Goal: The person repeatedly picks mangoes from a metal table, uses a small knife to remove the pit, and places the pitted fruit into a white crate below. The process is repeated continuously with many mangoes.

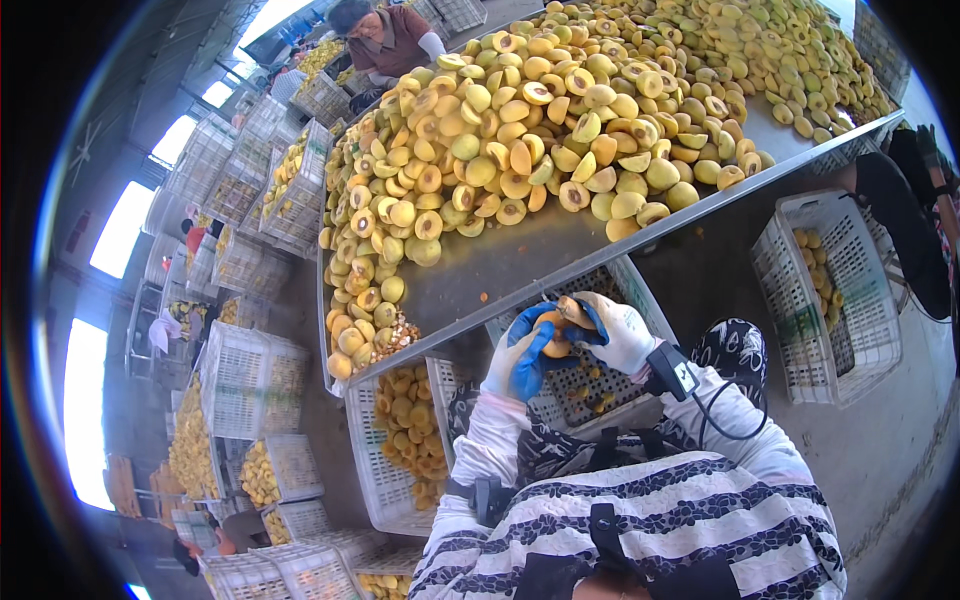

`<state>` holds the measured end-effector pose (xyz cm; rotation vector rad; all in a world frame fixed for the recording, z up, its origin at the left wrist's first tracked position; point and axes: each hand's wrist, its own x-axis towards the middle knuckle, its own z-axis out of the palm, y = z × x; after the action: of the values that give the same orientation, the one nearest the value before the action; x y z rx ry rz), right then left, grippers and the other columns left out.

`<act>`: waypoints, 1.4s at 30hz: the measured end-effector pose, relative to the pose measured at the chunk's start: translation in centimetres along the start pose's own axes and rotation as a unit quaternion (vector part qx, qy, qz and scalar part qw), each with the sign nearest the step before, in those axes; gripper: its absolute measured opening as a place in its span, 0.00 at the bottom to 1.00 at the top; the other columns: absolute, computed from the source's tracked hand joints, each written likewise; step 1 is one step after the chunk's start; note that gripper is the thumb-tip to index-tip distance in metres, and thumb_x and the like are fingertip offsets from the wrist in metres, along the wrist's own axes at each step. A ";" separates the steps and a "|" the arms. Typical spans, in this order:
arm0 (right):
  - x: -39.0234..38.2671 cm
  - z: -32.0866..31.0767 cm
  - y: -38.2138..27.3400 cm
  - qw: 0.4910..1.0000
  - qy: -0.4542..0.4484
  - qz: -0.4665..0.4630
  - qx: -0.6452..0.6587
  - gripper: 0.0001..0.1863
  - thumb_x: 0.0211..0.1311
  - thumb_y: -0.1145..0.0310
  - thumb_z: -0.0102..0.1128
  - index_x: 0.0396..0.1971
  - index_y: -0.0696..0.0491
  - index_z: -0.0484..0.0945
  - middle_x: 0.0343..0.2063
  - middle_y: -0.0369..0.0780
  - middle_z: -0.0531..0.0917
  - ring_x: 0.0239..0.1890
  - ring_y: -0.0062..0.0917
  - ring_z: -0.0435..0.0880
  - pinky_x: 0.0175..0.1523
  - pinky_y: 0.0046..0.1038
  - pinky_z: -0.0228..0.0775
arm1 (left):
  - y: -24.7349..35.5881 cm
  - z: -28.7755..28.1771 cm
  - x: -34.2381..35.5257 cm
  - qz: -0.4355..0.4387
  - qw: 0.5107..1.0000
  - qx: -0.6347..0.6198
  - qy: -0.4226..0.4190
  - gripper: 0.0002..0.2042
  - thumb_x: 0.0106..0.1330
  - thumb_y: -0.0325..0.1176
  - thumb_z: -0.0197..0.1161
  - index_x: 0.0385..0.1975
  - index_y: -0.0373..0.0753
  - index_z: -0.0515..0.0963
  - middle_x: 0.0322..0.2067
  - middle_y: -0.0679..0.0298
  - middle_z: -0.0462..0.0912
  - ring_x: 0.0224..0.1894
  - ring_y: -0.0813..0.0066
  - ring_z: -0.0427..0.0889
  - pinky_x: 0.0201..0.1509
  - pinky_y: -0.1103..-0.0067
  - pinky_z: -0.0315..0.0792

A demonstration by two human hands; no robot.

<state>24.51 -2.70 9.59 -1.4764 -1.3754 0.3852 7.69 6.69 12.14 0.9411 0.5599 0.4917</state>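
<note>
In front of my body, over a crate, my two gloved hands meet. My left hand (pixel 516 362), in a white glove with blue coating, is closed around an orange-yellow peach half (pixel 557 343). Against that fruit is my right hand (pixel 615 330), gloved alike, its fingers curled around a second, browner peach piece (pixel 575 312). Whether a small tool is also in the right fingers cannot be made out. Just beyond the hands, a metal-rimmed table (pixel 450 290) carries a large heap of halved yellow peaches (pixel 520 130), some with pits showing.
Below my hands stands a crate (pixel 645 290) with a few scraps. To its left, another crate (pixel 365 450) holds peach halves (pixel 412 430). A white crate (pixel 870 330) stands at right beside another person's leg. Stacked crates (pixel 255 380) line the left; a person (pixel 395 40) works across the table.
</note>
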 end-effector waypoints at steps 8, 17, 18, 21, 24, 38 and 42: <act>-3.9 -0.1 -2.5 0.823 -0.058 0.374 0.423 0.17 0.72 0.50 0.49 0.43 0.50 0.71 0.18 0.33 0.72 0.11 0.16 0.69 0.13 0.21 0.61 | -1.8 -1.2 1.2 0.044 0.980 -0.174 0.087 0.17 0.72 0.43 0.55 0.49 0.36 0.73 0.45 0.56 0.79 0.46 0.62 0.80 0.53 0.68 0.76; -5.5 2.7 -2.5 0.836 -0.065 0.393 0.376 0.16 0.73 0.51 0.48 0.42 0.50 0.72 0.17 0.31 0.71 0.12 0.15 0.66 0.14 0.20 0.58 | -4.1 0.4 1.6 0.167 0.973 -0.081 0.136 0.16 0.74 0.41 0.53 0.49 0.34 0.74 0.44 0.56 0.80 0.42 0.63 0.82 0.46 0.67 0.79; -5.5 3.1 -2.4 0.867 -0.047 0.348 0.353 0.15 0.73 0.52 0.48 0.42 0.50 0.72 0.17 0.31 0.70 0.13 0.14 0.66 0.15 0.20 0.58 | -4.2 0.4 1.5 0.175 0.970 -0.100 0.133 0.16 0.74 0.40 0.53 0.50 0.34 0.74 0.44 0.56 0.81 0.42 0.63 0.82 0.46 0.67 0.79; -5.8 4.3 -2.1 0.911 -0.017 0.292 0.290 0.13 0.75 0.57 0.46 0.41 0.51 0.72 0.17 0.30 0.69 0.14 0.13 0.66 0.18 0.20 0.58 | -4.7 0.6 1.0 0.216 0.961 -0.059 0.163 0.12 0.72 0.31 0.55 0.49 0.33 0.75 0.43 0.57 0.81 0.40 0.68 0.82 0.44 0.73 0.79; -6.2 5.6 -1.7 0.924 -0.005 0.277 0.263 0.13 0.75 0.57 0.45 0.40 0.52 0.72 0.18 0.31 0.70 0.16 0.13 0.67 0.20 0.19 0.61 | -5.1 0.9 0.6 0.213 0.960 -0.027 0.179 0.14 0.67 0.25 0.60 0.51 0.32 0.74 0.46 0.57 0.81 0.41 0.70 0.83 0.45 0.74 0.80; -5.6 5.3 -2.6 0.841 -0.100 0.310 0.432 0.19 0.73 0.53 0.47 0.47 0.56 0.72 0.28 0.33 0.77 0.28 0.14 0.75 0.32 0.18 0.69 | -4.5 0.9 1.0 0.186 0.957 -0.033 0.218 0.20 0.72 0.47 0.55 0.39 0.31 0.78 0.29 0.59 0.82 0.23 0.75 0.80 0.25 0.82 0.73; -5.8 5.5 -1.7 0.809 -0.122 0.309 0.484 0.20 0.73 0.50 0.47 0.45 0.52 0.73 0.25 0.32 0.75 0.23 0.13 0.71 0.28 0.17 0.64 | -3.8 1.3 1.1 0.081 0.968 0.019 0.238 0.22 0.74 0.49 0.49 0.36 0.33 0.77 0.27 0.59 0.82 0.23 0.72 0.80 0.28 0.78 0.75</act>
<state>17.61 -5.58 6.43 -0.9404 -0.6007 1.4903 9.86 4.67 9.23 0.9110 0.9329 0.8687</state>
